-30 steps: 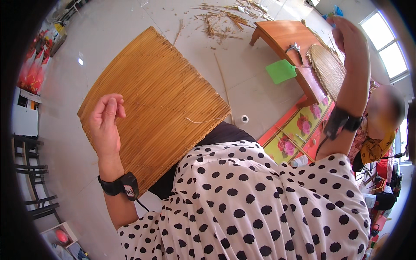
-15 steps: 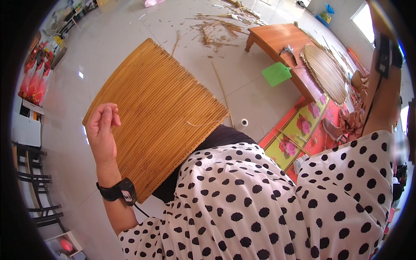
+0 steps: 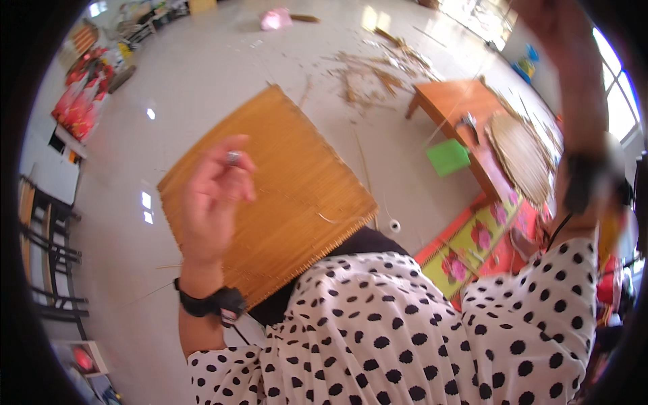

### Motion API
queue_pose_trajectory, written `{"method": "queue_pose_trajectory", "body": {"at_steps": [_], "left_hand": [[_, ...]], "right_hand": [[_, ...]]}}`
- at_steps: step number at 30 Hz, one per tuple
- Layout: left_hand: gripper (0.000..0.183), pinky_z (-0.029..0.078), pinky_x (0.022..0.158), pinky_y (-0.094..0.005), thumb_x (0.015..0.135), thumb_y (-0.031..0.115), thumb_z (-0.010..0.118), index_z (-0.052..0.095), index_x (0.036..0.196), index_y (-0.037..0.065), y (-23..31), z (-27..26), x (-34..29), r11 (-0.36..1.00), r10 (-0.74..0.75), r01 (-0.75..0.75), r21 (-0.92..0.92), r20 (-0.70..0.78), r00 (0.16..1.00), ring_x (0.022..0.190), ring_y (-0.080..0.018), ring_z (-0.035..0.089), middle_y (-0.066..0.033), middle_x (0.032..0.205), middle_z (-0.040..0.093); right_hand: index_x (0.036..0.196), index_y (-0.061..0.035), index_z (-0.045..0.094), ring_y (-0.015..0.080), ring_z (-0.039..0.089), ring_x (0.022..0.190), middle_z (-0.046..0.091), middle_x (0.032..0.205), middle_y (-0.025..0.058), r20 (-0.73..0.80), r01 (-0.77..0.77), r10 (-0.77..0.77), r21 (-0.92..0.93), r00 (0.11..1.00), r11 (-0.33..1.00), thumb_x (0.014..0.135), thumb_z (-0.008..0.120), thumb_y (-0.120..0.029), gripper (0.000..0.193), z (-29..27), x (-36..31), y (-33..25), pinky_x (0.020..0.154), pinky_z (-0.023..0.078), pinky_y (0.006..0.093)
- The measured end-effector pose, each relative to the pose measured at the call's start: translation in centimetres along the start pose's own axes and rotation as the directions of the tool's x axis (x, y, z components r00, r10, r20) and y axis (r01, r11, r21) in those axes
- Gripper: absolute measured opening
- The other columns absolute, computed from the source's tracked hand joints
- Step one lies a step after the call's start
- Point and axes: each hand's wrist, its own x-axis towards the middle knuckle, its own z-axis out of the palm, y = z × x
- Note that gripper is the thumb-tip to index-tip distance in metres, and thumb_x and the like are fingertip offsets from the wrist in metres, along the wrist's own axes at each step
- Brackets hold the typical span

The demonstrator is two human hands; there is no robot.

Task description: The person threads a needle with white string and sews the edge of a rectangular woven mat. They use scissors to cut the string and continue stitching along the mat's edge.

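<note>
A mat of narrow golden-brown strips laid side by side (image 3: 290, 162) rests slanting across my lap, its edges bound with stitching. My left hand (image 3: 219, 192) is over the mat's left part, smeared by motion, with a ring on one finger. Its fingers are loosely bent and apart, and I see nothing in them. A short pale thread (image 3: 329, 218) lies on the mat near its right corner. My right hand (image 3: 547, 20) is raised at the top right edge, blurred, its fingers hidden. A faint thin line, perhaps thread, slants down from that side toward a green fly swatter head (image 3: 447, 157).
A low wooden table (image 3: 449, 101) at the right holds a round strip mat (image 3: 520, 155) and a dark-handled tool (image 3: 469, 125). A white thread spool (image 3: 395, 226) stands on the floor. Loose strips (image 3: 378, 74) litter the far floor; a flowered mat (image 3: 466, 250) lies right.
My left hand has moved right and up over the mat, its fingers loosening. The whole view has shifted, and the raised right arm has swung upward and blurred.
</note>
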Motion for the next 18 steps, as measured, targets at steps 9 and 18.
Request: {"method": "queue_pose_trajectory", "body": {"at_steps": [9,18], "left_hand": [[0.032,0.049,0.071,-0.022,0.094,0.002,0.061,0.055,0.125,-0.004,4.3,1.2,-1.2,0.987,0.159,-0.161,-0.031,-0.064,0.985,0.079,-0.0085,0.057,-0.0043,0.097,0.057],[0.01,0.048,0.067,-0.026,0.098,0.007,0.056,0.061,0.104,0.0,2.9,-0.2,-1.6,0.981,0.178,-0.19,-0.049,-0.182,0.967,0.077,-0.012,0.057,-0.0091,0.1,0.062]], "right_hand": [[0.091,0.0003,0.065,0.0053,0.042,0.05,0.048,0.06,-0.0016,0.595,-0.67,0.365,0.439,0.716,0.599,0.096,0.058,-0.015,0.018,20.1,-2.1,7.3,0.045,0.031,0.0211],[0.095,-0.0016,0.068,0.0052,0.044,0.051,0.048,0.06,-0.003,0.784,-0.729,0.297,0.27,0.546,0.629,0.097,0.058,-0.021,0.022,22.7,-0.9,9.1,0.046,0.031,0.0207]]}}
